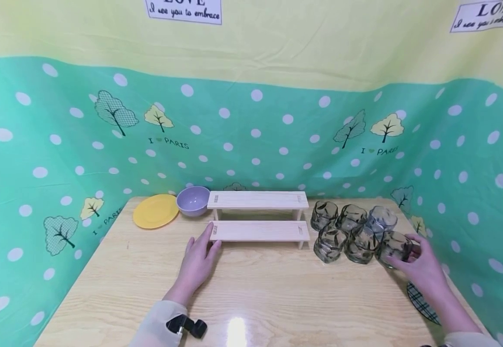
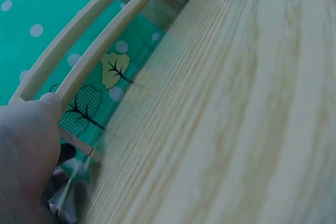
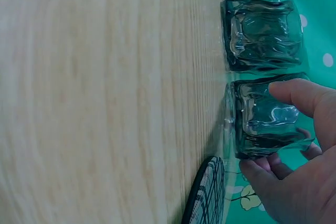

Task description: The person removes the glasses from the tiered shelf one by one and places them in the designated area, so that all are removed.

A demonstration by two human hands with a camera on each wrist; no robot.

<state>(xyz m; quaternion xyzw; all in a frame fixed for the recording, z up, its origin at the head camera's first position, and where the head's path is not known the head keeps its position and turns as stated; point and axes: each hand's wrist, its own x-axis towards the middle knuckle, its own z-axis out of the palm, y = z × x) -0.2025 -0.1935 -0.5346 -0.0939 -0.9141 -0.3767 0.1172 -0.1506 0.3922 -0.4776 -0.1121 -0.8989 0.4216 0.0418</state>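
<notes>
My left hand (image 1: 197,262) is at the left end of the front, lower wooden shelf (image 1: 260,231). In the left wrist view its thumb lies on the shelf's front corner, with the other fingers curled round behind the end. Off to the right, my right hand (image 1: 427,270) holds a dark, wavy-sided glass (image 3: 270,116) between thumb and fingers. That glass is the front-right one of two rows of similar glasses (image 1: 361,245), standing close together beside the shelves. Part of its far side is hidden by my fingers.
A taller wooden shelf (image 1: 257,199) stands behind the front one. To its left are a purple bowl (image 1: 192,201) and a yellow plate (image 1: 156,212). A plaid round mat (image 1: 421,303) lies under my right forearm by the table's right edge. Polka-dot cloth (image 1: 255,144) encloses the table.
</notes>
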